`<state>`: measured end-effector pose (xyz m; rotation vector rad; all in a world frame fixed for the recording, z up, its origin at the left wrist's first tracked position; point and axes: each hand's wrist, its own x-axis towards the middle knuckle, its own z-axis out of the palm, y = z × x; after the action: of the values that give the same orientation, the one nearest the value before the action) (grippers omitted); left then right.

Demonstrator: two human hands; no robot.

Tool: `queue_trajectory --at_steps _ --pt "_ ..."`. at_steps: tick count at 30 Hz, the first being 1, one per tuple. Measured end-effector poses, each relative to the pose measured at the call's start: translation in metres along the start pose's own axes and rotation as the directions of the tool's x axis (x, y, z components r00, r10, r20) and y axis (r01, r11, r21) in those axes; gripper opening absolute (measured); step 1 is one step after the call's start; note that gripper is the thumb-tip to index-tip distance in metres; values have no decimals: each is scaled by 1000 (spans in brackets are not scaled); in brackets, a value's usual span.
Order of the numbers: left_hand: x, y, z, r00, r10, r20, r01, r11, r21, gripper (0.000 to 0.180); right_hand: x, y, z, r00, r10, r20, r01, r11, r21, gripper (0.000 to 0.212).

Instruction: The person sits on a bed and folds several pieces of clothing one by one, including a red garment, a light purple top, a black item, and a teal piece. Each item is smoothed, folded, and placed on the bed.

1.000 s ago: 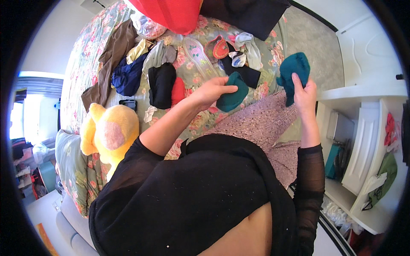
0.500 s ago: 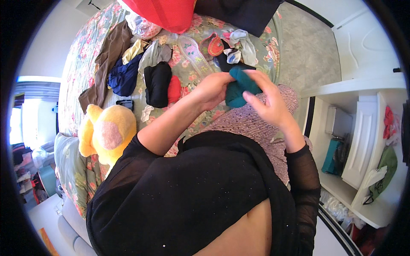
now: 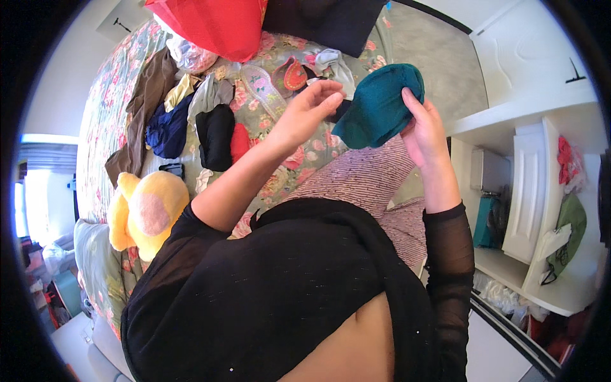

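My right hand [image 3: 425, 127] grips a teal knitted piece [image 3: 379, 105] by its right edge, thumb on the near face. The piece is folded, with a rounded end; I cannot tell whether it is a sock or a cap. It hangs above my striped trouser leg [image 3: 363, 172]. To its left, my left hand [image 3: 312, 111] is raised above the bed with its fingers apart and nothing in them. Beyond that hand lie embroidered insole-like pieces [image 3: 294, 75] and a grey cloth [image 3: 334, 63].
On the flowered bedspread [image 3: 114, 102] lie brown trousers [image 3: 145, 105], navy cloth [image 3: 170, 130], a black roll [image 3: 214, 137] and red cloth [image 3: 239, 143]. A yellow plush toy [image 3: 156, 213] sits at left. Red [image 3: 216, 28] and black bags [image 3: 324, 25] stand beyond. Open white shelves [image 3: 528, 191] are at right.
My left hand has let go of the teal piece and moved left. The piece, compactly bunched before, is now opened out larger and held in my right hand alone.
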<state>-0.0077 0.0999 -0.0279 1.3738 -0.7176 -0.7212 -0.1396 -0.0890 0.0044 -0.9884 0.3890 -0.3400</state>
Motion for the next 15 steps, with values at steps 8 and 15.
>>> queue_trajectory --at_steps 8,15 --pt "8 5 21 930 -116 349 184 968 -168 26 3 -24 -9 999 14 43 -21 984 174 33" --pt "12 8 11 942 -242 232 317 870 -377 26 3 -29 -9 1000 -12 -13 16 953 302 36"
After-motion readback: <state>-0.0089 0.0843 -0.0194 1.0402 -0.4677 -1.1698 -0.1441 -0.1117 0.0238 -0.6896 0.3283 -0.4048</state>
